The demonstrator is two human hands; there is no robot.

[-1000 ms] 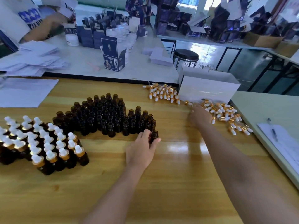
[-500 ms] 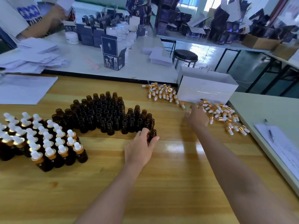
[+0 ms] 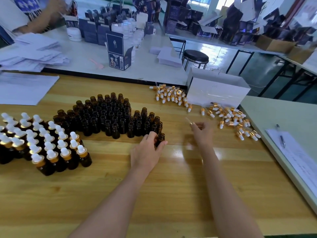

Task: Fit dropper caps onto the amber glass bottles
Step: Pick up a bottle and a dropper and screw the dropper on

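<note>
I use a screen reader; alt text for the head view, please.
A left hand grips an uncapped amber bottle on a table; the right hand holds a dropper cap nearby. Capped bottles stand left, loose caps lie right.

Smooth, shiny wood table (image 3: 171, 194). Dark brown, glossy glass bottles (image 3: 111, 117). Shiny gold caps (image 3: 229, 115) with matt white tops. Flat white paper sheets (image 3: 25, 88).

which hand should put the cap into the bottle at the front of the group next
Right. The right hand pinches a dropper cap, just beside the open bottle. The left hand grips that bottle, steadying it.
</note>
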